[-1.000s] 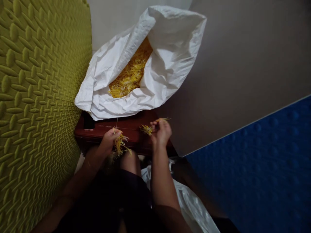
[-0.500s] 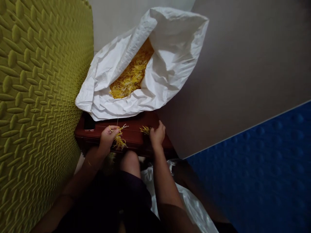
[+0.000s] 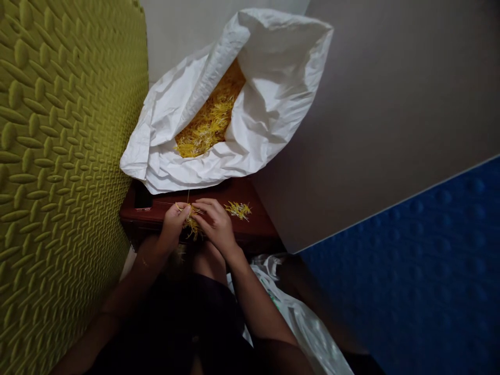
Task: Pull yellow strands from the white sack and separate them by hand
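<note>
My left hand (image 3: 174, 219) is pinched around a small bunch of thin yellow and white strands (image 3: 192, 229), which hangs below the fingertips. A fine thread rises from this bunch toward the sack. My right hand (image 3: 217, 225) has its fingertips closed at the bunch's right side, close to the left fingers; the exact piece between them is too small to make out. To the right, a loose little pile of the same strands (image 3: 239, 209) lies on the dark red case-like surface (image 3: 258, 221).
Beyond the hands, an open white sack (image 3: 273, 120) holds many more yellow strands (image 3: 211, 122). A black object (image 3: 142, 198) rests at the red surface's left end. Textured yellow matting (image 3: 70, 156) stands left; a grey panel (image 3: 371, 104) and blue matting (image 3: 429, 260) lie right. Clear plastic (image 3: 297, 317) sits below.
My right hand has moved left from the loose pile to the bunch at my left hand. The pile now shows fully on the red surface. My left hand has stayed in place.
</note>
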{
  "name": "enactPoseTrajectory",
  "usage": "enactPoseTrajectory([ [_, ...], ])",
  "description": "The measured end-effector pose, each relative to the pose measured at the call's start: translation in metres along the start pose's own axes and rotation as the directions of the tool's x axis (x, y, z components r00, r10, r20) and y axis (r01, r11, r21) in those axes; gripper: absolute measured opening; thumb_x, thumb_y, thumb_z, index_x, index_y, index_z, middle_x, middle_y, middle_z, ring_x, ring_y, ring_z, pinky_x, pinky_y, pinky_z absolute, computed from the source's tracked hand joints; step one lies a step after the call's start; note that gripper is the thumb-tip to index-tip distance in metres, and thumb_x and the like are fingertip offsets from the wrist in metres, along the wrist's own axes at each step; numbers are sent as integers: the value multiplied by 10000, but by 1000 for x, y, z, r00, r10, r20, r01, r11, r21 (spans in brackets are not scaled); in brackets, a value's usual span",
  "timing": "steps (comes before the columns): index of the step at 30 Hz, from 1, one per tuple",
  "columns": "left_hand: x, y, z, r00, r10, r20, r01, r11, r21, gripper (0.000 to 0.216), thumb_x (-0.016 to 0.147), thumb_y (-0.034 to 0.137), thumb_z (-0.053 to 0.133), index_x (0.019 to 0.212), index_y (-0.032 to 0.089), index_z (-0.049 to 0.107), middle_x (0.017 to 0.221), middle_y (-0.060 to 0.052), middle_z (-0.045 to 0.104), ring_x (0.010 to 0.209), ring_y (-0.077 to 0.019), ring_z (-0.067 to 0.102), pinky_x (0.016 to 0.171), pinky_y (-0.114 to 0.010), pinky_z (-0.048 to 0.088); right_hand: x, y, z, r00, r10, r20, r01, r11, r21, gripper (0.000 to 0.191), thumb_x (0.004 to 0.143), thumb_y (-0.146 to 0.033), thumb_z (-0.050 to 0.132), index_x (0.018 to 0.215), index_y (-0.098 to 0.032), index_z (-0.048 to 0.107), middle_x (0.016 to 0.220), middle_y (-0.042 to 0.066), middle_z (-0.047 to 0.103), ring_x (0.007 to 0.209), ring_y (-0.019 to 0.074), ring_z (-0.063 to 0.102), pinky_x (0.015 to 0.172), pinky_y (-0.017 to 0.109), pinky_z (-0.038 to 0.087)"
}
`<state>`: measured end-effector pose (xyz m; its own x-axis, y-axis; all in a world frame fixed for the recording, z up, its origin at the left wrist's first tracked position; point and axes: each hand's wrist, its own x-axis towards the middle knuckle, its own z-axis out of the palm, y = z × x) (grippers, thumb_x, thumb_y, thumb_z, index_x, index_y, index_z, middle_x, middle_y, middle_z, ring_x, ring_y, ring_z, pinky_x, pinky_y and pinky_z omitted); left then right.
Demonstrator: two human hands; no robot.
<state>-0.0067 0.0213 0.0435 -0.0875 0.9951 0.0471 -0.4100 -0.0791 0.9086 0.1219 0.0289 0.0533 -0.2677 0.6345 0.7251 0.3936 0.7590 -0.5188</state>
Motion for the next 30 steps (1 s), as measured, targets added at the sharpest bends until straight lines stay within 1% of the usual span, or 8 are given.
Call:
enactPoseTrajectory([
  [6,-2,-1,3,999,-44,30,45,999,-18,300,606,340,695,757,137,532,627,32,550,562,-61,482,583,-203,383,1,-4,-3,997,52,-53,-49,997,59,93,848,-222,540,831,-218,632,797,28,613,784,158,577,721,307,468],
  [12,-3,1,6,991,-97,95,89,993,84,275,613,319,688,767,126,567,647,10,581,575,-76,496,593,-218,385,3,-4,-6,983,121,-134,-109,990,95,97,840,-215,540,790,-210,623,770,18,621,743,148,585,690,290,465],
  [15,-1,-1,5,997,-27,67,19,994,110,207,640,290,656,730,137,550,639,19,563,581,-75,489,606,-215,384,2,-4,-6,988,112,-110,-107,993,52,108,852,-238,521,832,-216,625,809,29,622,790,162,584,732,310,468],
  [17,1,-3,5,999,38,26,-42,990,133,165,653,264,634,718,146,540,635,28,545,583,-74,477,601,-208,376,1,-5,-6,993,94,-68,-95,995,-16,126,834,-285,554,922,-225,622,894,47,619,876,185,574,798,340,462],
  [21,4,-5,3,989,149,2,-147,971,190,120,680,250,599,695,153,530,614,35,513,577,-76,457,591,-205,367,2,-6,-4,996,92,-20,-93,993,-68,364,763,-359,644,1094,-225,572,1048,81,589,1007,220,539,876,367,440],
  [23,4,-5,2,983,183,7,-180,962,206,114,680,244,596,682,153,528,620,33,516,586,-78,459,600,-206,371,3,-5,-3,992,125,-13,-125,992,-17,311,787,-339,617,1073,-223,580,1010,70,604,959,204,560,837,341,454],
  [27,3,-6,2,981,191,11,-189,955,227,105,676,236,595,686,152,533,641,29,527,601,-84,467,614,-213,378,5,-5,-1,979,205,0,-204,973,108,134,811,-288,580,912,-214,629,867,38,634,832,173,594,758,298,463],
  [30,3,-7,2,980,200,8,-196,950,244,102,679,237,594,689,153,536,643,30,524,604,-85,464,618,-215,375,5,-7,-1,974,226,20,-226,960,162,107,817,-265,561,833,-205,648,822,34,642,800,164,598,747,292,456],
])
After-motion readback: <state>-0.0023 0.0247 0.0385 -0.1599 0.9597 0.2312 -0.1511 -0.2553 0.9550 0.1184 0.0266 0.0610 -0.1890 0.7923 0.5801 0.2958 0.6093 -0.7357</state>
